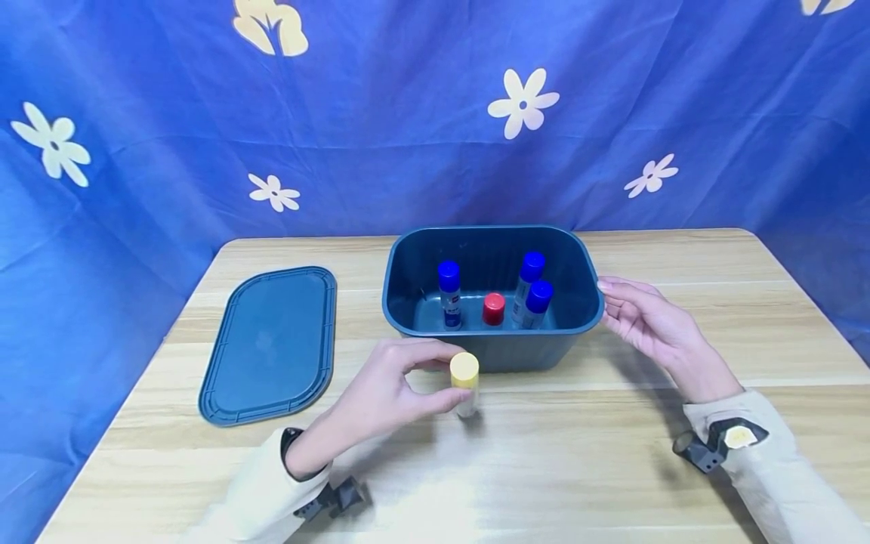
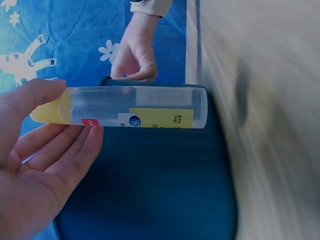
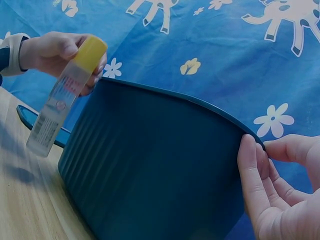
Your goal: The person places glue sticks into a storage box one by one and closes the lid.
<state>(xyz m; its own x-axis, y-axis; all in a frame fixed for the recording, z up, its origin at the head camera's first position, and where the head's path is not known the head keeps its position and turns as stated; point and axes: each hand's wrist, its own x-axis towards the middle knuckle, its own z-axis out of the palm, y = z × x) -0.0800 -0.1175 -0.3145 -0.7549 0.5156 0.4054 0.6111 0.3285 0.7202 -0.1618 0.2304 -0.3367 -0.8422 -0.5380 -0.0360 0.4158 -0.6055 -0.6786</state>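
Observation:
My left hand [image 1: 401, 381] grips a clear glue bottle [image 2: 137, 107] by its yellow cap [image 1: 464, 367], thumb on one side and fingers on the other. In the right wrist view the bottle hangs tilted above the table, beside the dark blue bin [image 3: 165, 160]. At the bin's right end my right hand [image 1: 642, 317] pinches the rim between thumb and fingers. Inside the bin stand a blue-capped bottle [image 1: 449, 295] on the left, a red-capped one [image 1: 493, 308] in the middle, and two more blue-capped bottles [image 1: 537, 297] on the right.
A flat blue lid [image 1: 268, 344] lies on the wooden table [image 1: 544, 468], left of the bin. Behind the table hangs a blue cloth [image 1: 408, 113] with a flower print. Each wrist carries a small strapped camera.

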